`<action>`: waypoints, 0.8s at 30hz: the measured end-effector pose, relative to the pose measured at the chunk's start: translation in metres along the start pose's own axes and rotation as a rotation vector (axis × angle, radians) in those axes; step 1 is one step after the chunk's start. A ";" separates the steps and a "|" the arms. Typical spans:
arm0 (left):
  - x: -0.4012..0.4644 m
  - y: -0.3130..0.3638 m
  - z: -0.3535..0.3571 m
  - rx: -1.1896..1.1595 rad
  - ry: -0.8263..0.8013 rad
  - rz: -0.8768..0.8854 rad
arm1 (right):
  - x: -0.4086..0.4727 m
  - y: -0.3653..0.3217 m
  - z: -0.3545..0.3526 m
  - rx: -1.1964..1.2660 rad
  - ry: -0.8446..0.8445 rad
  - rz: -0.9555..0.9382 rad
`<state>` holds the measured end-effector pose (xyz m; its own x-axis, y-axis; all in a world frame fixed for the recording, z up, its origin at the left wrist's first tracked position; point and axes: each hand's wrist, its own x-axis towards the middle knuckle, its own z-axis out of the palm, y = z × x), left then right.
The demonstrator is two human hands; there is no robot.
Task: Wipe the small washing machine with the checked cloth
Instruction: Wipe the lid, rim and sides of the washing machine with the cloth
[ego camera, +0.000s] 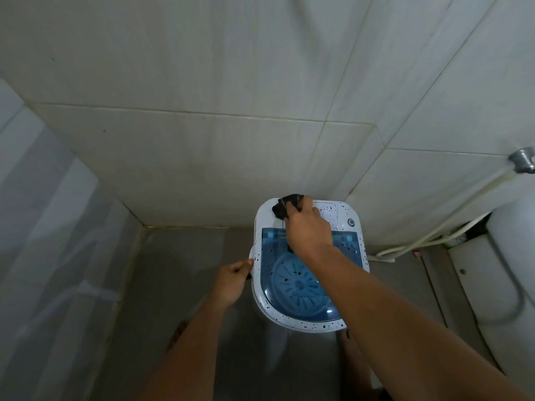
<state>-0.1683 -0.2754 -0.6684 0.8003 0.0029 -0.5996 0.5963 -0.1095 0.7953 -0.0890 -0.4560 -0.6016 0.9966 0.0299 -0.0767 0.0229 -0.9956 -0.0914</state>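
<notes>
1. The small washing machine is being kept on the floor, just in front of the tiled wall.
2. The checked cloth is being gripped, bunched, in the right hand and pressed onto the machine's rear top panel, probably so that grime is being rubbed off.
3. The machine's left edge is being gripped by the left hand, apparently so the light machine is being steadied against the wiping.

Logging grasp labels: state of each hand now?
Left hand: grips the washing machine rim.
Right hand: holds the dark cloth on the machine's top.
</notes>
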 end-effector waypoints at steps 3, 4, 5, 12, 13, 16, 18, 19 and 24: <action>0.000 0.001 0.000 -0.015 0.013 0.001 | -0.015 -0.010 0.001 0.035 -0.023 0.016; 0.001 0.002 -0.001 -0.018 0.013 -0.004 | -0.022 -0.014 0.002 0.046 -0.034 0.009; 0.001 0.002 -0.001 -0.023 0.009 -0.014 | -0.029 -0.019 0.003 0.044 -0.052 -0.018; 0.007 -0.002 -0.001 -0.001 -0.010 -0.027 | -0.022 -0.004 -0.004 -0.068 -0.087 -0.209; 0.007 -0.003 -0.002 -0.001 -0.005 -0.028 | -0.013 0.001 -0.008 -0.074 -0.072 -0.167; 0.007 -0.007 -0.002 0.010 -0.004 -0.025 | 0.009 0.004 -0.019 -0.036 -0.049 -0.027; 0.004 -0.006 -0.001 0.009 0.008 -0.026 | 0.011 -0.001 -0.019 -0.026 -0.052 0.007; 0.002 -0.005 0.000 -0.003 0.016 -0.024 | 0.008 -0.003 -0.017 -0.017 -0.049 0.016; -0.002 -0.002 0.000 -0.023 0.035 -0.032 | -0.030 -0.006 0.002 0.056 -0.060 0.032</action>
<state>-0.1712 -0.2747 -0.6693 0.7820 0.0407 -0.6219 0.6229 -0.0856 0.7776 -0.1195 -0.4513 -0.6003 0.9902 0.0049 -0.1397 -0.0154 -0.9895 -0.1436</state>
